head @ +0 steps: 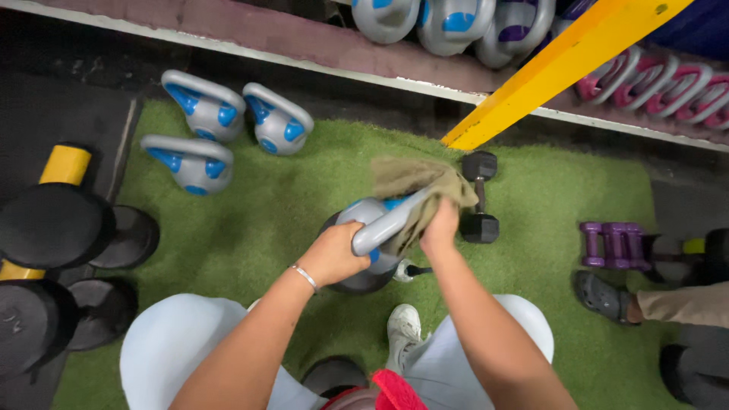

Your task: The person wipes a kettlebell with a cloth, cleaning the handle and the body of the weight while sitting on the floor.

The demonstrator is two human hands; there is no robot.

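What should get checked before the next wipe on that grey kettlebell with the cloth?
1. Left hand grips the kettlebell by its handle: ok.
2. Right hand holds the cloth against the handle: ok.
3. Kettlebell rests steadily on the dark disc beneath it: cannot tell, the base is hidden.
4. Black dumbbell lies clear of the hands: not ok, it sits right beside the right hand.
5. White shoe stays out from under the kettlebell: ok.
6. The other person's foot keeps apart: ok, it stands by the purple dumbbells.
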